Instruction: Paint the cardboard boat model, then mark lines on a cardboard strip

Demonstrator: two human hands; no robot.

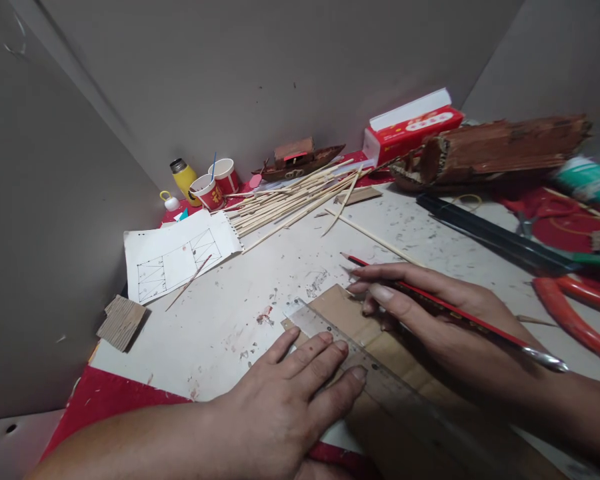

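Observation:
My left hand (300,387) lies with its fingers spread, pressing a clear ruler (375,367) down on a piece of brown cardboard (363,330). My right hand (425,307), closed round a red and black pencil (460,315), hovers over the cardboard's far edge. The pencil's sharpened tip points away to the upper left, apart from the ruler. Its other end sticks out behind the hand. The near part of the cardboard is in shadow and partly hidden by my hands.
Thin wooden sticks (290,200) lie across the back beside a sheet with drawn diagrams (180,257). Paper cups (209,193), a small model boat (300,160), a red box (415,130) and a larger brown cardboard model (510,150) stand behind. Orange-red handles (565,320) lie right.

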